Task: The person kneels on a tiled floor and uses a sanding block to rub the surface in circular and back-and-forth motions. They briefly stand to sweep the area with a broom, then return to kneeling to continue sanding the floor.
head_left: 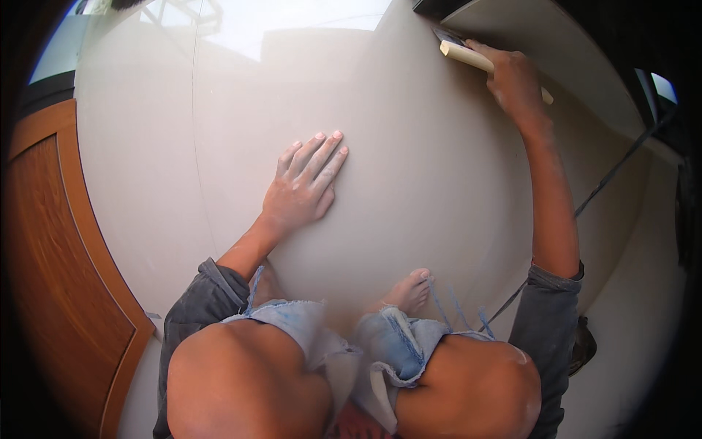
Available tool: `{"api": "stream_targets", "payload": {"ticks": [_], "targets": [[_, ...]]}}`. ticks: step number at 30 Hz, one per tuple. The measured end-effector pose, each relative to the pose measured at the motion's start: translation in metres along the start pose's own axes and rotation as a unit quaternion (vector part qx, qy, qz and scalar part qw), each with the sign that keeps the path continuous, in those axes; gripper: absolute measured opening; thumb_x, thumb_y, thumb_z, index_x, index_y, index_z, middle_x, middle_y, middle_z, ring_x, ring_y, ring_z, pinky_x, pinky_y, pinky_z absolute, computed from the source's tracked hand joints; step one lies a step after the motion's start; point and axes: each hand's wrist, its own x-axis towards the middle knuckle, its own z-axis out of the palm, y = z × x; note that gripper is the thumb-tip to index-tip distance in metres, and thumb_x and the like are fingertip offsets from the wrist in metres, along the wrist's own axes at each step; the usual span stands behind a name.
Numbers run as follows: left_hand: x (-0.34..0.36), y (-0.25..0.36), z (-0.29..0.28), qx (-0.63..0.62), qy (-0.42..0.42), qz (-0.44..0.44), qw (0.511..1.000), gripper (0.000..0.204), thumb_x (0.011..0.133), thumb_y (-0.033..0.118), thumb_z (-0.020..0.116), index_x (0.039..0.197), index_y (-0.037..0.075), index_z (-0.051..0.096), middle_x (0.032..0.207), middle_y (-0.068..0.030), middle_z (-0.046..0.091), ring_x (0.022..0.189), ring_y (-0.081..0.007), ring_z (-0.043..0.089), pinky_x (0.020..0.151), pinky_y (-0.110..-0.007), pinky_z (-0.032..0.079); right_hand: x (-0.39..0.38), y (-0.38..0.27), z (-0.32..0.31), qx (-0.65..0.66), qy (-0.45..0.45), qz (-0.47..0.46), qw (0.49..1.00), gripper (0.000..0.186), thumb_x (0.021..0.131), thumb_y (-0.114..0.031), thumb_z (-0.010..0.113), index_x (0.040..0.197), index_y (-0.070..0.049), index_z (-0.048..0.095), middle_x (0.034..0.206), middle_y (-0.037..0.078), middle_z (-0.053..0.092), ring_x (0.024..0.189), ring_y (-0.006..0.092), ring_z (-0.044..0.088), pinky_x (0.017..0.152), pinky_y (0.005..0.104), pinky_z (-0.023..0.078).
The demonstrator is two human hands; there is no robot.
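My left hand [301, 179] lies flat on the glossy pale floor [409, 183], its fingers stretched out and dusted with white powder. Farther off to the right, my right hand [515, 84] is wrapped round a trowel with a long cream handle [468, 56]. A bit of its grey metal blade [447, 35] shows past the fingers, close to where the floor meets the foot of a pale upright panel [556, 51]. Most of the blade is hidden behind the handle and hand.
A brown wooden door [66, 271] stands along the left side. A dark cord [614, 170] slants across the right, near my forearm. My bare foot [411, 290] and bent knees take up the near part. A dark object [583, 347] rests beside my right sleeve.
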Motion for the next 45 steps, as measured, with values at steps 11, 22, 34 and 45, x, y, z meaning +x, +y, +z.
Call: {"api": "stream_targets", "payload": {"ticks": [11, 22, 34, 45], "targets": [[-0.004, 0.001, 0.003, -0.005, -0.001, 0.002, 1.0, 0.074, 0.091, 0.02, 0.07, 0.163, 0.016, 0.052, 0.174, -0.0048, 0.042, 0.157, -0.0252, 0.042, 0.128, -0.05, 0.033, -0.007, 0.009, 0.007, 0.013, -0.024, 0.013, 1.0, 0.068, 0.084, 0.008, 0.078, 0.145, -0.02, 0.071, 0.116, 0.015, 0.08, 0.101, 0.0363, 0.075, 0.096, 0.0475, 0.061], [0.001, 0.001, 0.001, -0.02, 0.02, 0.003, 1.0, 0.071, 0.089, 0.017, 0.07, 0.159, 0.016, 0.058, 0.171, -0.0044, 0.047, 0.153, -0.0247, 0.047, 0.126, -0.05, 0.037, -0.013, 0.024, 0.002, 0.043, 0.024, 0.023, 0.999, 0.069, 0.085, 0.01, 0.075, 0.147, -0.02, 0.07, 0.12, 0.015, 0.079, 0.107, 0.0376, 0.074, 0.1, 0.0489, 0.059], [-0.002, -0.001, 0.004, -0.008, 0.022, -0.002, 1.0, 0.07, 0.09, 0.017, 0.071, 0.158, 0.016, 0.058, 0.171, -0.0046, 0.046, 0.153, -0.0252, 0.047, 0.126, -0.05, 0.036, -0.013, 0.029, -0.007, 0.072, -0.038, 0.049, 0.995, 0.07, 0.085, 0.013, 0.072, 0.147, -0.02, 0.07, 0.124, 0.015, 0.078, 0.11, 0.0377, 0.074, 0.1, 0.0468, 0.06], [0.0, 0.001, 0.0, -0.01, 0.017, 0.003, 1.0, 0.071, 0.091, 0.018, 0.071, 0.16, 0.015, 0.055, 0.172, -0.0054, 0.045, 0.153, -0.0263, 0.046, 0.126, -0.05, 0.036, -0.014, 0.026, -0.001, 0.049, -0.027, 0.054, 0.997, 0.068, 0.085, 0.014, 0.068, 0.144, -0.02, 0.072, 0.117, 0.016, 0.08, 0.105, 0.0391, 0.074, 0.098, 0.0483, 0.06]]}}
